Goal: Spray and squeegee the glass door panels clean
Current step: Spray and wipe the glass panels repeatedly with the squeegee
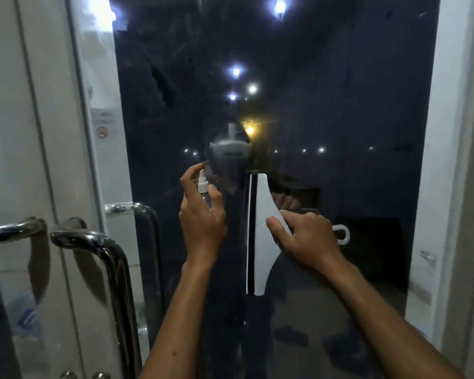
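A dark glass door panel (326, 105) fills the middle of the head view and mirrors ceiling lights and me. My left hand (201, 217) grips a small clear spray bottle (203, 184) with a white nozzle, index finger raised over the top, nozzle close to the glass. My right hand (307, 239) holds a white squeegee (260, 228) by its handle. Its black rubber blade stands vertical against the glass, just right of the bottle. The handle's loop end sticks out past my knuckles.
Curved chrome pull handles (112, 258) stand at the lower left on the neighbouring glass panel (19, 132), which carries a small no-smoking sticker (102, 131). A white door frame (454, 160) borders the right side.
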`<state>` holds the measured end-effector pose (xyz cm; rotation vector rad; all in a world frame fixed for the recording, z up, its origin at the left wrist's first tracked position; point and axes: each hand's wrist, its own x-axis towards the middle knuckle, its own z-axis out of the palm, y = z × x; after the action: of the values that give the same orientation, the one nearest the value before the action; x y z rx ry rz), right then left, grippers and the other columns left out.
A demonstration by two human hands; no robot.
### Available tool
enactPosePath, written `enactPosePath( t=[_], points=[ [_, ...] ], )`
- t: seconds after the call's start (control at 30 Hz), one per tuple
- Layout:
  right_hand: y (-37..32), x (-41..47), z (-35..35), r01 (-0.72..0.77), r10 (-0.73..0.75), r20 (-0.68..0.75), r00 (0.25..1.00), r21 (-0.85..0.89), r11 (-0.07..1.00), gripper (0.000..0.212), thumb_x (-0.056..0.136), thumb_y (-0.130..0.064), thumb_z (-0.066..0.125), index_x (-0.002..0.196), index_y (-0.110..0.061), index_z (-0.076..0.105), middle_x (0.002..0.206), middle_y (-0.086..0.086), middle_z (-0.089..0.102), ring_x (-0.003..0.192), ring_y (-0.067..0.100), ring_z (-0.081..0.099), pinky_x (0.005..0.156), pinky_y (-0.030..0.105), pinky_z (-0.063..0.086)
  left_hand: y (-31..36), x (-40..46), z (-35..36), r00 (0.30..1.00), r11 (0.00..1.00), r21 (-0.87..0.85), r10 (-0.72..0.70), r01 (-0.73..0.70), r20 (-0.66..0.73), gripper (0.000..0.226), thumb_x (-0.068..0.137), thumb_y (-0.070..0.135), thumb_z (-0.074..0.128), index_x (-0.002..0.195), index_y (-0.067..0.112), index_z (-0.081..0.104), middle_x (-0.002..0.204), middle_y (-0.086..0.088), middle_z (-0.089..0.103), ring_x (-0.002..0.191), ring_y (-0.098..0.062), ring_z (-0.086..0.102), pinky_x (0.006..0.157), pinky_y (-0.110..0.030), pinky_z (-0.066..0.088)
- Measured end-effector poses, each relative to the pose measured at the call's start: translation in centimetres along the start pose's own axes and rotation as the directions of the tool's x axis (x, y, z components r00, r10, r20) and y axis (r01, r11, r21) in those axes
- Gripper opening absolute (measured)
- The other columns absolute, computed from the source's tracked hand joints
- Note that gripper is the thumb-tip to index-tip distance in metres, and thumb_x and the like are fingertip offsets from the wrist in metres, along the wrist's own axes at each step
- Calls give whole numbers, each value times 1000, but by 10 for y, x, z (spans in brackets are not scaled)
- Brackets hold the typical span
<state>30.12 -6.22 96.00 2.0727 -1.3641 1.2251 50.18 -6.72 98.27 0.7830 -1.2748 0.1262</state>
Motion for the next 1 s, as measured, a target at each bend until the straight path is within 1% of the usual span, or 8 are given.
enactPosePath(
  t=[0.13,0.23,0.33,0.4,0.5,0.7,0.83,1.0],
  points=[
    [-37,48,-11,170,-161,83,983,-115,979,61,92,-69,25,71,-19,54,62,-2,60,62,21,60,59,35,42,-1,15,-10,999,1000,-4,16,-16,-32,35,104,20,46,135,31,36,96,4,58,77,-9,62,62,-22,49],
    [-69,79,-12,316,-289,146,946,-220,923,53,98,-63,30,84,-23,62,82,4,68,79,28,65,63,34,32,-5,17,-17,998,1000,8,24,-24,-63,36,102,20,46,136,28,37,99,-1,61,76,-7,61,60,-11,42],
    [-88,99,-12,399,-356,187,916,-309,863,52,101,-60,29,87,-20,60,92,3,69,88,28,66,67,33,29,-11,17,-19,998,1000,20,19,-18,-53,36,100,19,47,134,29,36,104,-3,62,80,-3,62,59,-7,43],
    [-90,105,-12,417,-371,195,908,-337,844,50,101,-60,28,85,-22,56,91,4,69,89,28,66,67,34,29,-14,19,-18,999,1000,24,14,-14,-30,35,101,18,47,132,31,35,108,-3,62,82,-6,64,59,-9,44],
    [-87,101,-10,439,-391,200,898,-359,824,52,101,-60,28,93,-21,61,93,3,69,88,28,66,66,33,27,-16,27,-15,1000,1000,26,15,-15,-9,34,101,20,47,131,32,35,109,-2,62,84,-12,65,61,-13,45],
    [-77,95,1,468,-409,237,881,-319,824,44,102,-53,30,97,-22,61,91,6,69,84,31,66,63,34,29,-9,42,-6,996,994,70,84,-85,18,34,101,20,48,129,35,35,97,6,58,77,1,59,57,-10,41],
    [-67,98,-5,457,-426,166,889,-343,821,53,100,-62,26,96,-23,62,86,3,69,79,28,67,62,33,30,-16,44,-11,996,995,48,89,-90,17,32,101,26,45,131,32,35,98,2,59,79,-3,61,59,-11,45],
    [-40,100,-18,393,-408,36,912,-359,846,58,95,-66,20,89,-26,61,75,3,67,72,27,66,58,32,32,-25,41,-13,997,994,73,80,-81,23,31,100,23,46,128,31,36,95,2,59,75,-3,59,60,-11,40]
  ],
)
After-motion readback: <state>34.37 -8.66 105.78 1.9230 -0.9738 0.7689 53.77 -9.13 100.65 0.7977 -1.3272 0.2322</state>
